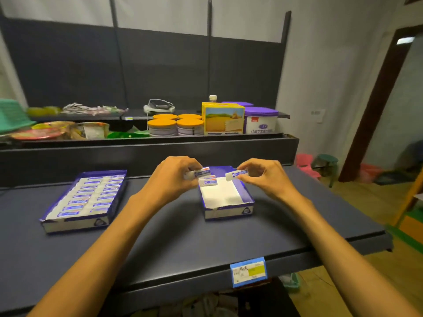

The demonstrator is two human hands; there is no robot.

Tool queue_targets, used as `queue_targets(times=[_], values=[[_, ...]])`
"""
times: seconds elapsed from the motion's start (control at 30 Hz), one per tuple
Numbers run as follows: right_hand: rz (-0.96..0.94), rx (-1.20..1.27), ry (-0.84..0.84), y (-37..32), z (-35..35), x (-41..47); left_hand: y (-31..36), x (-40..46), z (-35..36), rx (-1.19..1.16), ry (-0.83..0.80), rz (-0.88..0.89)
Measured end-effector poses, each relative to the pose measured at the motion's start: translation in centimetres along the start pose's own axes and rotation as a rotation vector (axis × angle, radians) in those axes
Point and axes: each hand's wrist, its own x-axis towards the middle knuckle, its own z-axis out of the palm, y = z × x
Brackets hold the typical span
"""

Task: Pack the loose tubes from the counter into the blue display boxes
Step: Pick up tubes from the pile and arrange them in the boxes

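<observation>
A person is standing at a dark blue-grey counter [174, 227], packing small white carton-wrapped tubes with blue and red labels into a shallow blue cardboard display box with a white floor [248, 197], the landmark here. The left hand [172, 177] is hovering over the box's far-left corner, fingers curled and pinching one small tube [200, 173] by its end, seemingly so the long side can be lined up with the box wall. The right hand [266, 175] is poised above the far-right part of the same box, thumb and fingertips nipping a second tube [237, 174] held level, label upward, apparently ready to go down beside the first. One tube [207, 181] is already lying inside, at the far-left corner just below the left hand, suggesting a row is being started at the back edge and worked forward. The rest of the white floor is showing bare, so this box appears to be at the start of filling. Well to the left of it, a second blue display box [83, 200] is sitting packed with two neat columns of tubes, labels up, apparently a model for the layout. Beyond the box, dark shelving is carrying orange-lidded tins [177, 124], a yellow carton [223, 118] and a purple-lidded tub [261, 120]. A blue price tag [248, 272] is hanging on the counter's near edge.
</observation>
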Motion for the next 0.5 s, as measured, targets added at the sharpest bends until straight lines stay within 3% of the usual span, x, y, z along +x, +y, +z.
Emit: queue_targets(times=[0.5], values=[[-0.065, -0.203, -0.379, 1.6, 5.2, 7.9, -2.4, 2.1, 1.1, 0.045, -0.052, -0.111]])
